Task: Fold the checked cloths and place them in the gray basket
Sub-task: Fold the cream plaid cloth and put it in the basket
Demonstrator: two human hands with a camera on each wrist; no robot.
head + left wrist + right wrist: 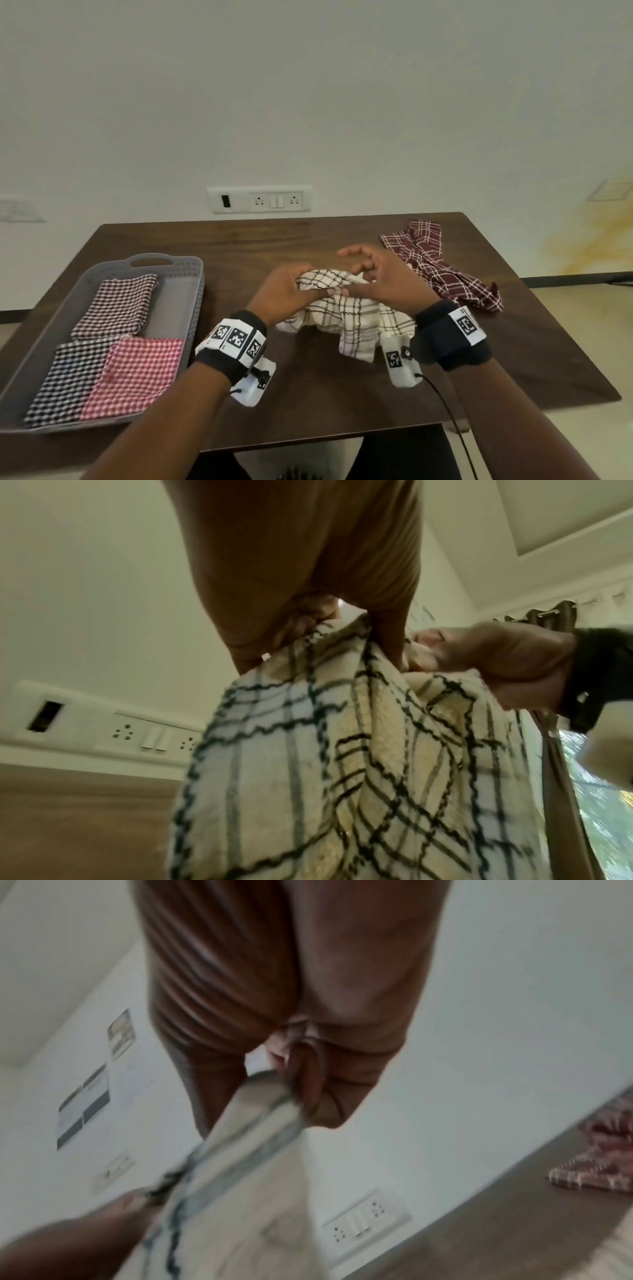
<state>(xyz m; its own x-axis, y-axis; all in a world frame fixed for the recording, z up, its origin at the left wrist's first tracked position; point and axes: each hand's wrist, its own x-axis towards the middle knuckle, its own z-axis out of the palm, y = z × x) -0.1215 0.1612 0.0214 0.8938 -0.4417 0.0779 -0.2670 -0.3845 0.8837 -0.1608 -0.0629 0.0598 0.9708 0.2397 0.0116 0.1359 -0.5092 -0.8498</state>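
Gripping a bunched white cotton cloth with thin dark check lines (pixel 346 308), both hands meet above the middle of the dark brown wooden table (pixel 308 404). The left hand (pixel 286 294) has its fingers curled over the top edge of the white cloth, thumb pressed against the fabric; the left wrist view shows the fingers (pixel 304 620) closed round a gathered fold, with the cloth (pixel 342 764) hanging below. The right hand (pixel 387 279) pinches the same edge just beside the left, thumb and forefinger closed on it while the other fingers (pixel 356 251) splay upward, loosely bent. The right wrist view is blurred, but it shows the cloth (pixel 246 1137) running taut from the closed fingers (pixel 308 1085). The lower part of the cloth drapes onto the table between the two wrists.

At the left of the table sits the gray perforated plastic basket with a cut-out handle (pixel 191 274). Three folded cloths lie flat in it: a maroon-and-white small-check cloth (pixel 120 305) at the far end, a black-and-white small-check cloth (pixel 68 380) at the near left and a red-and-white small-check cloth (pixel 137 373) just beside it, overlapping its edge. A crumpled maroon cloth with white check lines (pixel 438 267) lies unfolded at the far right of the table, well apart from the basket. A white wall socket panel (pixel 259 199) sits behind the table
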